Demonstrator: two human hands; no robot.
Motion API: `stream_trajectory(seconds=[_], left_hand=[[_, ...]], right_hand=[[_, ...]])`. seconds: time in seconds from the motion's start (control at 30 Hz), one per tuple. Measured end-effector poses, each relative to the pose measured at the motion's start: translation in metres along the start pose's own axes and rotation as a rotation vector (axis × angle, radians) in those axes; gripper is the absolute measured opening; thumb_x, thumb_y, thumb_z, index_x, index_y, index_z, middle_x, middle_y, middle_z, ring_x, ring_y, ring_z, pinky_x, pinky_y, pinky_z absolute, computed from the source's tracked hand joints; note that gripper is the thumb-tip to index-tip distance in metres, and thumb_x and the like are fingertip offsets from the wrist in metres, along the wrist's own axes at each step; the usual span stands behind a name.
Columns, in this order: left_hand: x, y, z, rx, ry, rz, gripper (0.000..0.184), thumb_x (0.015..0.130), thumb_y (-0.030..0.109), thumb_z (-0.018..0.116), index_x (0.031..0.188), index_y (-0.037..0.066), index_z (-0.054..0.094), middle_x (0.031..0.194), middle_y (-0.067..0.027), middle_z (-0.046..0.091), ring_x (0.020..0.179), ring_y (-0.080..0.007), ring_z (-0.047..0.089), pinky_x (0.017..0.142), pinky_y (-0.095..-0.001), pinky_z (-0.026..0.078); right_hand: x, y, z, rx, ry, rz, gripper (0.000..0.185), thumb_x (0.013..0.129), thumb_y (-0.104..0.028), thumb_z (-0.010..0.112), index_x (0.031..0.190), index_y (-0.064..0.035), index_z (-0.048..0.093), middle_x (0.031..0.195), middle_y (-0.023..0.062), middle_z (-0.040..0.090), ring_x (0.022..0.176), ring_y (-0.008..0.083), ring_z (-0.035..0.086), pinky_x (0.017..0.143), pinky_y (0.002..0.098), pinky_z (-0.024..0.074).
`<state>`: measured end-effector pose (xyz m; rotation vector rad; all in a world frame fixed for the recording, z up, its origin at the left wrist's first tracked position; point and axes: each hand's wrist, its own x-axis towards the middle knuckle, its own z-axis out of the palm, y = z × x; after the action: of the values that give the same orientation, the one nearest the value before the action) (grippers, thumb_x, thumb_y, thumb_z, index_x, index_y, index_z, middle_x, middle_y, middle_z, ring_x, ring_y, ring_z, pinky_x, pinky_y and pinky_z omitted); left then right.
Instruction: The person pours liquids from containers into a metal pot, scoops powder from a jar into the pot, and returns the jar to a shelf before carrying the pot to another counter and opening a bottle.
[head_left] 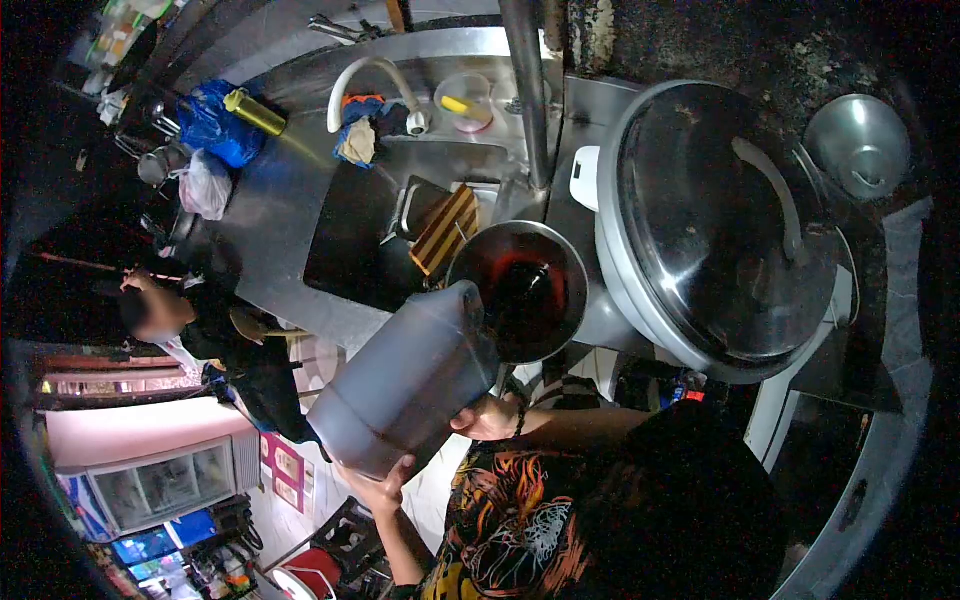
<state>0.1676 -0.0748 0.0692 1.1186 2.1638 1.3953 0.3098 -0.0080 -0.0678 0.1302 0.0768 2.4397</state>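
Note:
A large translucent plastic jug point(400, 375), greyish with what looks like dark liquid inside, is tilted so its neck end reaches over a metal pot point(580, 300). Dark reddish liquid point(520, 285) lies in the pot; whether a stream runs from the jug is hidden. My left hand point(378, 488) grips the jug's bottom end, thumb along its side. Against the side nearest my body, my right hand point(488, 417) holds the jug, its fingers partly hidden behind it. The pot stands at the sink's right edge, close to a striped board point(447, 232).
Behind the pot is a steel sink point(350, 225) with a white curved faucet point(370, 70). To the right sits a big lidded cooker point(720, 220), with a metal bowl point(858, 145) beyond. A blue bag point(220, 125) lies left on the counter. Another person point(240, 350) stands at left.

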Motion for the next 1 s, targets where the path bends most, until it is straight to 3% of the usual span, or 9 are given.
stream_trajectory(seconds=[0.07,0.13,0.23,0.3,0.47,0.53,0.6,0.73,1.0], left_hand=[[0.001,0.005,0.0,-0.056,-0.043,-0.022,0.09,0.04,0.022,0.08,0.114,-0.002,0.035,0.101,-0.0122,0.045,0.091,-0.0232,0.047,0.077,-0.034,0.039],[0.004,0.02,0.0,-0.114,-0.087,-0.045,0.086,0.041,0.022,0.08,0.111,-0.002,0.036,0.1,-0.0119,0.046,0.089,-0.0223,0.048,0.075,-0.0332,0.04],[0.004,0.035,-0.005,0.054,-0.19,-0.014,0.079,0.043,0.02,0.079,0.106,-0.002,0.037,0.096,-0.0102,0.046,0.085,-0.0203,0.048,0.071,-0.032,0.041],[0.001,0.036,-0.007,0.05,-0.204,-0.154,0.08,0.042,0.021,0.08,0.106,-0.002,0.037,0.097,-0.0108,0.045,0.086,-0.0212,0.047,0.073,-0.0336,0.041],[0.002,0.029,-0.007,-0.065,-0.175,-0.039,0.087,0.041,0.019,0.082,0.111,-0.002,0.034,0.103,-0.0119,0.043,0.093,-0.0222,0.045,0.079,-0.0355,0.038],[0.002,0.031,-0.004,-0.106,-0.169,-0.036,0.09,0.04,0.019,0.083,0.112,-0.002,0.033,0.104,-0.012,0.042,0.095,-0.0224,0.044,0.081,-0.0358,0.037],[0.0,0.027,-0.002,0.032,-0.068,0.042,0.092,0.041,0.018,0.082,0.115,-0.001,0.031,0.104,-0.0109,0.041,0.095,-0.0221,0.043,0.083,-0.0354,0.036],[-0.003,0.034,0.002,-0.03,-0.042,-0.012,0.094,0.041,0.019,0.083,0.116,-0.001,0.03,0.105,-0.0113,0.041,0.095,-0.0225,0.043,0.081,-0.0353,0.037],[-0.009,0.04,-0.009,-0.176,-0.246,-0.084,0.063,0.048,0.012,0.082,0.098,-0.005,0.047,0.09,-0.0101,0.052,0.082,-0.0206,0.05,0.075,-0.0339,0.042]], right_hand=[[-0.001,0.0,0.002,-0.006,-0.05,0.003,0.04,0.059,-0.003,0.067,0.097,-0.0092,0.057,0.1,-0.0005,0.057,0.1,0.0159,0.047,0.088,0.0302,0.0356],[-0.001,-0.005,0.022,-0.118,0.023,-0.054,0.029,0.059,-0.004,0.067,0.086,-0.0108,0.058,0.087,-0.0038,0.056,0.085,0.0124,0.049,0.076,0.0272,0.0372],[0.001,-0.007,0.02,-0.179,-0.003,-0.024,0.027,0.06,-0.005,0.068,0.084,-0.0113,0.057,0.08,-0.0047,0.054,0.079,0.0115,0.047,0.071,0.0264,0.0366],[-0.001,-0.021,0.059,-0.211,0.008,-0.02,0.028,0.06,-0.005,0.068,0.085,-0.0116,0.057,0.081,-0.0047,0.053,0.08,0.0113,0.047,0.072,0.0266,0.0365],[0.002,-0.017,0.057,-0.189,-0.027,0.01,0.031,0.059,-0.005,0.068,0.087,-0.0119,0.057,0.082,-0.0047,0.053,0.082,0.0113,0.047,0.073,0.027,0.0366],[0.006,-0.013,0.066,-0.21,0.102,-0.092,0.03,0.059,-0.003,0.067,0.086,-0.0118,0.057,0.081,-0.0046,0.053,0.077,0.0117,0.047,0.07,0.0255,0.0377],[0.004,-0.007,0.046,-0.196,0.105,-0.086,0.03,0.059,-0.003,0.067,0.086,-0.0117,0.057,0.081,-0.0042,0.053,0.076,0.0119,0.047,0.069,0.025,0.0379],[0.0,-0.007,0.03,-0.134,0.085,-0.022,0.03,0.06,0.0,0.066,0.086,-0.0114,0.056,0.081,-0.003,0.052,0.077,0.0126,0.046,0.068,0.0252,0.0382],[-0.003,-0.033,0.064,-0.253,-0.047,0.031,0.024,0.062,0.003,0.063,0.083,-0.007,0.056,0.08,0.0012,0.053,0.075,0.0131,0.047,0.068,0.0251,0.0378]])
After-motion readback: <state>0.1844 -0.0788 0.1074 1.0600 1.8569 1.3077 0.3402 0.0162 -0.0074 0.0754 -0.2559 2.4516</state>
